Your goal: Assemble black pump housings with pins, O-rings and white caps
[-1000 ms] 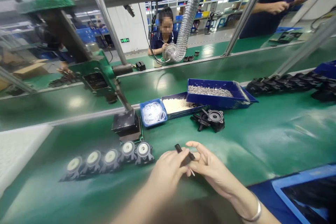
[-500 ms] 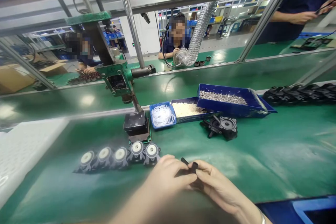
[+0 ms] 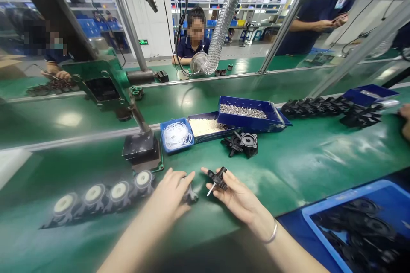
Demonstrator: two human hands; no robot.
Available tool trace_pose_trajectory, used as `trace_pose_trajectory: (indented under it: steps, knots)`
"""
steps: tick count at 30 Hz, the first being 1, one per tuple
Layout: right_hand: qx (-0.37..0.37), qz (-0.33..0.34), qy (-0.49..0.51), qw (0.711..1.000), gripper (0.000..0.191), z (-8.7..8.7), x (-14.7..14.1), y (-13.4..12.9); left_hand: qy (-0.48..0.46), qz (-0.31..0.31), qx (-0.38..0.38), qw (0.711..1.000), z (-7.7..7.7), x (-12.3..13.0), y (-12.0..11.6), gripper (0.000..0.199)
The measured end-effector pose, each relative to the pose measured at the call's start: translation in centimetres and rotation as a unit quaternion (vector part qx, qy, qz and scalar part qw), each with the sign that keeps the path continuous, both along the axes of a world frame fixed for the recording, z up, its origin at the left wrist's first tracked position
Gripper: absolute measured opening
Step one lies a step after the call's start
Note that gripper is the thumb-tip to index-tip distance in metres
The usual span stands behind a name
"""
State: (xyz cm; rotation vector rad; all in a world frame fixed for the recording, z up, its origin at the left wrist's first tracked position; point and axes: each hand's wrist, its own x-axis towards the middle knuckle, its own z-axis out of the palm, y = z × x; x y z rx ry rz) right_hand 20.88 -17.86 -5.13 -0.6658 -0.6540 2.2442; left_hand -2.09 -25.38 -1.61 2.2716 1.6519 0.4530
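Observation:
My left hand [image 3: 173, 192] is closed around a black plastic housing [image 3: 191, 196] at the right end of a row, its fingers hiding most of that piece. Several similar housings [image 3: 119, 190] with round white discs on top line up to its left. A small black plastic part [image 3: 218, 178] with short stubs and a thin pale pin pointing down is pinched in my right hand [image 3: 238, 196], just right of the left hand and above the green bench. Beyond the hands lie some black housings [image 3: 248, 140], one with a round grey top.
A press [image 3: 141, 145] stands at left. Behind the hands are a blue tray of white rings [image 3: 177, 135], a bin of cream pieces [image 3: 205, 126] and a bin of metal pins [image 3: 243, 111]. A blue crate [image 3: 320, 211] sits at lower right. Co-workers sit and stand beyond.
My hands have parted. The left moved left onto the end housing, which sits apart from the row; the right keeps the small black part, its pin now showing. The view swung right.

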Motion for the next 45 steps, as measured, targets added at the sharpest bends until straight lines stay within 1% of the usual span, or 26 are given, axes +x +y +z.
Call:
trace_pose_trajectory:
  steps: [2, 5, 8, 10, 12, 16, 18, 20, 23, 25, 26, 27, 29, 30, 32, 34, 35, 39, 43, 45]
  knots:
    - [0.041, -0.003, -0.041, 0.998, 0.023, 0.8, -0.4, 0.3, -0.103, 0.029, -0.028, 0.994, -1.1, 1.4, -0.6, 0.084]
    - [0.102, 0.003, -0.097, 0.99, 0.022, 2.3, -1.2, 0.8, -0.229, 0.087, -0.053, 0.968, -3.2, 2.8, -1.3, 0.091]
    - [0.143, 0.023, -0.134, 0.98, 0.021, 3.5, -2.3, 1.1, -0.307, 0.121, -0.048, 0.943, -4.7, 3.7, -1.6, 0.084]
    - [0.163, 0.037, -0.146, 0.975, 0.022, 3.9, -3.0, 1.2, -0.328, 0.131, -0.033, 0.935, -4.9, 4.0, -1.5, 0.075]
    - [0.185, 0.051, -0.154, 0.969, 0.023, 3.7, -3.4, 1.2, -0.333, 0.137, -0.026, 0.933, -4.7, 4.2, -1.5, 0.069]
    - [0.236, 0.079, -0.179, 0.952, 0.021, 2.8, -3.5, 1.3, -0.335, 0.142, -0.037, 0.931, -4.5, 4.1, -1.4, 0.066]
    - [0.276, 0.082, -0.192, 0.938, 0.019, 2.8, -3.4, 1.3, -0.335, 0.146, -0.043, 0.93, -4.6, 4.1, -1.4, 0.065]
    - [0.345, 0.084, -0.211, 0.911, 0.016, 3.1, -3.1, 1.3, -0.334, 0.149, -0.041, 0.93, -4.9, 4.0, -1.4, 0.065]
    - [0.472, 0.095, -0.247, 0.841, 0.014, 3.6, -2.6, 1.1, -0.338, 0.146, -0.031, 0.929, -5.2, 4.0, -1.4, 0.07]
    - [0.521, 0.112, -0.276, 0.8, 0.015, 3.6, -2.3, 0.9, -0.343, 0.146, -0.039, 0.927, -5.4, 4.0, -1.4, 0.075]
    - [0.53, 0.12, -0.291, 0.787, 0.015, 3.4, -2.2, 0.8, -0.347, 0.149, -0.051, 0.925, -5.5, 4.0, -1.5, 0.079]
    - [0.53, 0.125, -0.307, 0.781, 0.016, 3.1, -2.2, 0.6, -0.35, 0.154, -0.063, 0.922, -5.6, 4.0, -1.5, 0.084]
    - [0.513, 0.125, -0.329, 0.783, 0.015, 2.4, -2.2, 0.3, -0.358, 0.162, -0.068, 0.917, -5.7, 4.0, -1.6, 0.091]
    - [0.503, 0.12, -0.335, 0.788, 0.014, 2.0, -2.2, 0.2, -0.36, 0.158, -0.058, 0.918, -5.8, 3.9, -1.7, 0.089]
    - [0.488, 0.116, -0.339, 0.796, 0.015, 1.5, -2.3, 0.0, -0.359, 0.135, -0.022, 0.923, -6.0, 3.9, -1.7, 0.077]
    - [0.488, 0.126, -0.34, 0.794, 0.018, 1.3, -2.4, 0.1, -0.355, 0.111, 0.01, 0.928, -6.1, 3.8, -1.6, 0.064]
    - [0.49, 0.134, -0.342, 0.791, 0.018, 1.4, -2.4, 0.2, -0.354, 0.103, 0.018, 0.929, -6.2, 3.7, -1.6, 0.062]
    - [0.505, 0.159, -0.345, 0.775, 0.018, 1.7, -2.3, 0.5, -0.357, 0.093, 0.025, 0.929, -6.3, 3.5, -1.3, 0.065]
    - [0.519, 0.148, -0.334, 0.773, 0.018, 1.7, -2.4, 0.4, -0.336, 0.074, 0.028, 0.939, -6.1, 3.1, -1.0, 0.064]
    - [0.523, 0.145, -0.334, 0.771, 0.017, 1.6, -2.4, 0.2, -0.337, 0.062, 0.03, 0.939, -6.1, 2.9, -0.8, 0.064]
